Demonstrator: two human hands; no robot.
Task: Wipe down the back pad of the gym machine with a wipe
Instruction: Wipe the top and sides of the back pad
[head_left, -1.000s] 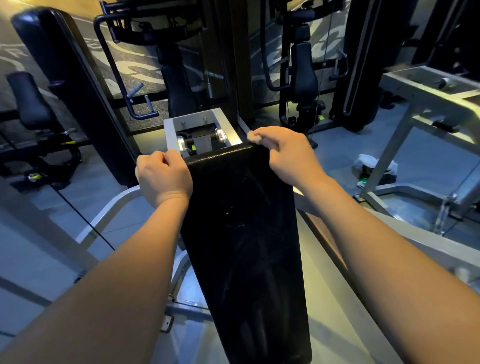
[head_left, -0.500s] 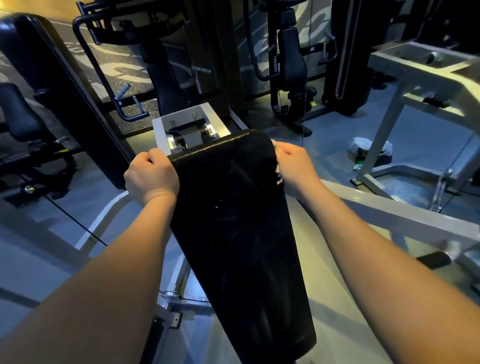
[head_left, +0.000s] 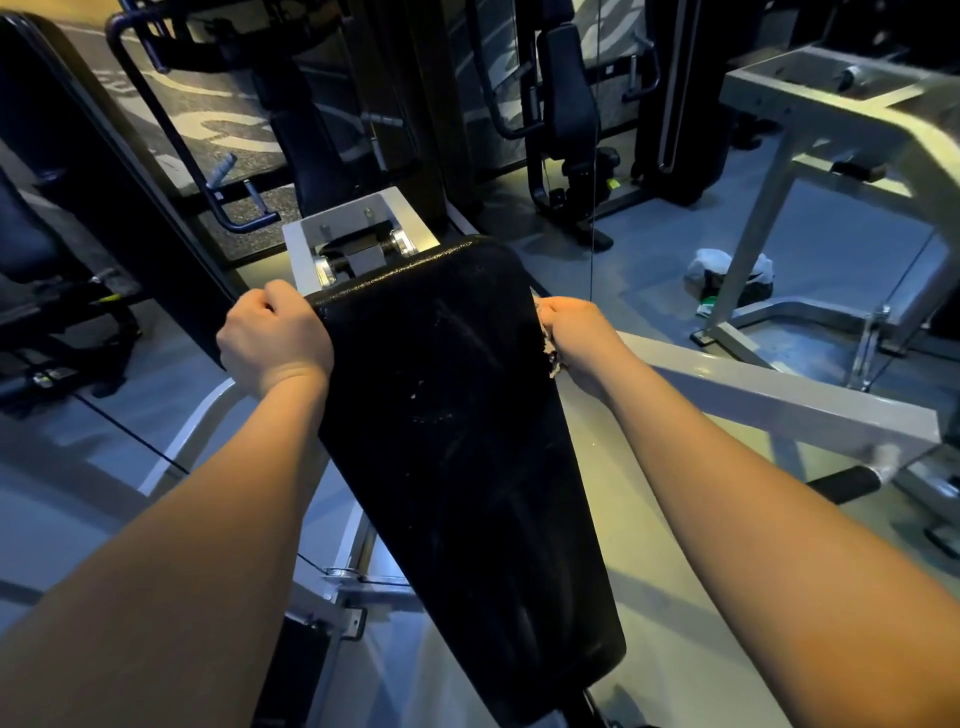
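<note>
The black back pad (head_left: 457, 441) is seen in the middle, sloping from far to near. Its far left edge is gripped by the left hand (head_left: 275, 338), closed tight. A small white wipe (head_left: 549, 349) is squeezed in the closed right hand (head_left: 582, 338) against the pad's right edge. The wipe looks torn and could be dropped if rubbed hard on that edge. The wide front could be missed.

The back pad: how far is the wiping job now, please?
The back pad face shows streaks and a few white specks, so it looks already wiped at least once. In hand: the right hand presses a crumpled wipe against the pad's right edge, near the top, while the left hand grips the left edge. Probably left: the rest of the right edge, the left edge and the specks.
</note>
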